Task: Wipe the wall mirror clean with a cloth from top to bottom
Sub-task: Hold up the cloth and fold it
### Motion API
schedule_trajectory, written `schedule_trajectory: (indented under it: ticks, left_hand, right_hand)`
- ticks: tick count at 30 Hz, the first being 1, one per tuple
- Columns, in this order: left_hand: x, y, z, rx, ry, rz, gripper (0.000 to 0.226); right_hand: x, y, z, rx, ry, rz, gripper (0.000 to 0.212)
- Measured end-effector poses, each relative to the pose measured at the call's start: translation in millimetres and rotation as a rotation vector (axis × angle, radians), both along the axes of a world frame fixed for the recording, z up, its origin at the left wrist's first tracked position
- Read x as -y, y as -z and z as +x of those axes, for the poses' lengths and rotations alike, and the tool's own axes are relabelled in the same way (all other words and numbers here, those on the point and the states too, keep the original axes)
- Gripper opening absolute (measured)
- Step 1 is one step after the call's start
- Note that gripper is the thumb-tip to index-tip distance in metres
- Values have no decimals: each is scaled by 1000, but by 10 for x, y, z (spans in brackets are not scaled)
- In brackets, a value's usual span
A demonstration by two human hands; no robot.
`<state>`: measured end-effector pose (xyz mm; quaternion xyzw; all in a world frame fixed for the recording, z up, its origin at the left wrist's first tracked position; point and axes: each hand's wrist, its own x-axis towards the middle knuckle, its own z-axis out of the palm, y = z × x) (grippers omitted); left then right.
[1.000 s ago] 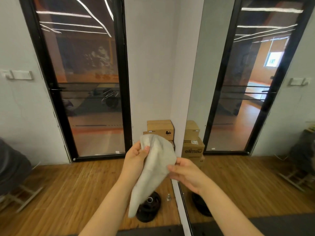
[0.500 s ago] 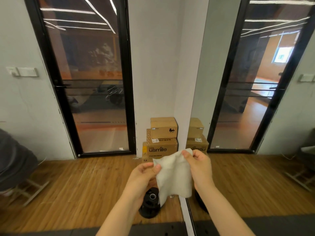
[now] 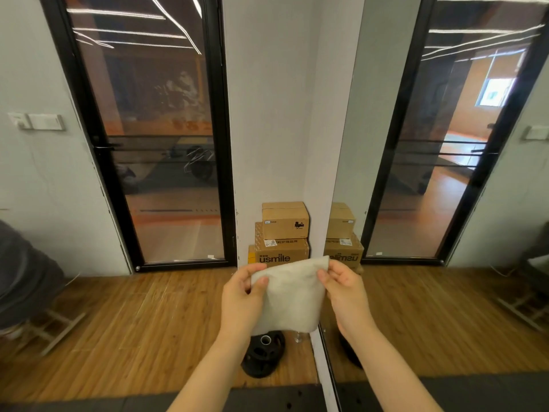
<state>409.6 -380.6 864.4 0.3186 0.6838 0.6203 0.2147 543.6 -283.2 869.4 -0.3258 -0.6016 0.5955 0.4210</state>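
Spread wider since before, the white rectangular fabric cloth [image 3: 289,295] hangs at six o'clock, both hands' fingers [image 3: 261,282] pinching its top corners; a loose pinch could drop it short of the tall wall mirror [image 3: 386,144] at three o'clock.

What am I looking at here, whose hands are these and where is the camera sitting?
The camera is worn on a person's head and looks forward and down, so the two bare arms reaching in from the bottom are that person's own. The left hand and the right hand each pinch an upper corner of a white cloth, holding it spread out in front. On the right stands the wall mirror; it reflects the door and the cardboard boxes stacked in the corner. A black weight plate lies on the wooden floor. The cloth is not touching the mirror yet.
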Motion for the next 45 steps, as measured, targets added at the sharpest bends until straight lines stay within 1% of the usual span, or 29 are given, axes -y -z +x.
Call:
schedule_trajectory:
  ticks: [2, 3, 5, 6, 8, 10, 11, 12, 14, 15, 16, 19, 23, 25, 28, 29, 31, 33, 34, 35, 37, 39, 41, 42, 44, 45]
  left_hand:
    - [2, -19, -23, 183, 102, 8, 19]
    - [10, -28, -35, 219, 128, 11, 21]
    - [9, -38, -51, 147, 115, 37, 29]
    - [6, -49, -46, 93, 93, 62, 32]
    - [-4, -80, -9, 28, 48, 132, 35]
    - [-9, -106, 20, 31, 22, 172, 35]
    - [-8, -111, 26, 27, 15, 176, 35]
    - [-9, -118, 25, 7, 7, 172, 34]
    - [-7, -118, 4, -67, -14, 132, 33]
    - [-6, -118, -12, -92, -20, 119, 33]
    - [-8, -121, -30, -103, -24, 116, 34]
    - [-25, -137, -97, -137, -31, 97, 35]
    - [-49, -125, -128, -168, -13, 61, 22]
    - [-63, -90, -111, -92, 35, 42, 18]
    - [-75, -57, -100, 164, 114, 45, 14]
    - [-82, -47, -104, 257, 141, 61, 18]
    - [-95, -25, -100, 420, 202, 88, 32]
    - [-111, -2, -75, 475, 249, 78, 40]
    - [-124, 10, -60, 463, 254, 72, 38]
    - [-141, 24, -52, 436, 238, 66, 31]
    - [-192, 51, -50, 385, 146, 52, 18]
    - [-265, 98, -72, 318, 38, 20, 15]
    - [-338, 160, -75, 214, -41, 18, 14]
    - [-380, 204, -69, 139, -76, 20, 16]
    - [-491, 325, -65, -3, -136, 10, 19]
    - [-557, 394, -74, -37, -166, 2, 20]
  right_hand:
    - [-17, -26, 4, 46, 14, 66, 20]
    - [-24, -46, 15, 60, 21, 94, 19]
    - [-46, -61, 32, 83, 65, 124, 16]
    - [-49, -67, 38, 91, 83, 108, 14]
    - [-26, -54, 35, 61, 25, -24, 12]
    - [23, -9, 14, 12, -66, -141, 12]
    - [37, 10, 4, 1, -56, -133, 13]
    - [30, 22, -2, 18, -2, -72, 12]
    - [-16, -3, 4, 160, 150, 160, 13]
    - [-41, -35, 14, 208, 177, 262, 14]
    - [-65, -75, 22, 214, 154, 316, 16]
    - [-118, -167, 46, 120, 53, 294, 21]
    - [-172, -219, 46, 57, 98, 203, 15]
    - [-167, -202, 35, 37, 92, 150, 15]
    - [-126, -176, 16, -27, 49, 7, 14]
    - [-117, -163, 6, -44, 29, -62, 15]
    - [-123, -121, -14, -65, 4, -189, 19]
    - [-144, -57, -36, -58, 3, -257, 21]
    - [-160, -23, -45, -44, 1, -267, 21]
    - [-182, 12, -48, -28, -6, -261, 21]
    - [-246, 75, -47, 35, -43, -197, 18]
    - [-339, 147, -40, 186, -71, -30, 11]
    - [-429, 226, -63, 341, -42, 135, 12]
    - [-468, 270, -89, 378, -11, 192, 15]
    - [-538, 347, -175, 383, 48, 249, 21]
    - [-581, 384, -232, 384, 70, 260, 23]
